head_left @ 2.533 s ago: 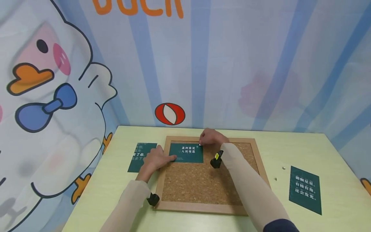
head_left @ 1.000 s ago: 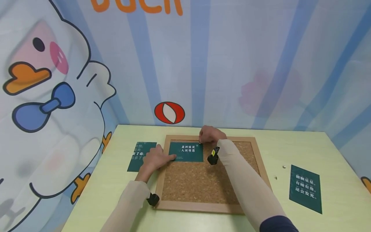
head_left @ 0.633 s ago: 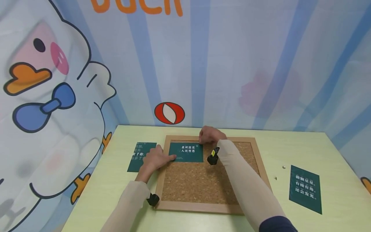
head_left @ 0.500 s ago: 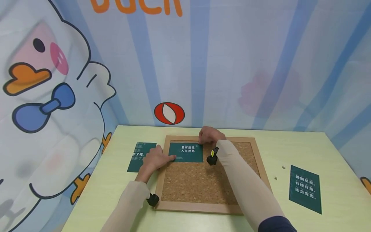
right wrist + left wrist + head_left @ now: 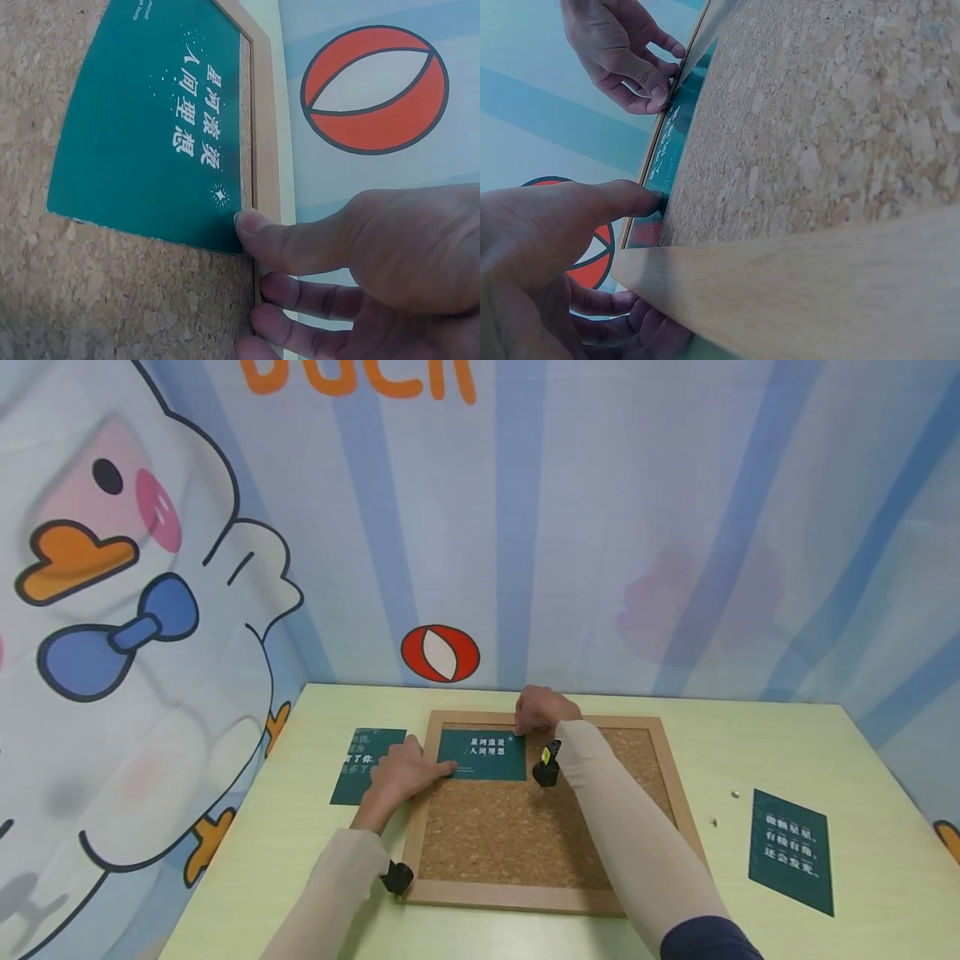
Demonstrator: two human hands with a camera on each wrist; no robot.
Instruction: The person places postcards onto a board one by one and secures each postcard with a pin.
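Note:
A green card (image 5: 482,755) with white lettering lies at the upper left of a wood-framed corkboard (image 5: 517,835). My left hand (image 5: 405,770) grips the board's left side, its thumb (image 5: 634,199) pressed on the card and its other fingers outside the frame. At the card's upper right corner, my right thumb (image 5: 264,238) presses down. The other fingers of my right hand (image 5: 543,708) bend over the top frame edge. Whatever lies beneath that thumb is hidden.
A second green card (image 5: 352,781) lies left of the board, partly behind my left hand. To the right rest another green card (image 5: 790,852) and two small metal thumbtacks, one (image 5: 735,794) farther back than the other (image 5: 714,822). A printed cloth backdrop (image 5: 585,527) stands behind the table.
My right wrist has swung slightly left, its thumb staying at the card corner. A shiny spot seen beside that thumb earlier is no longer visible. My left hand and the cards stay put.

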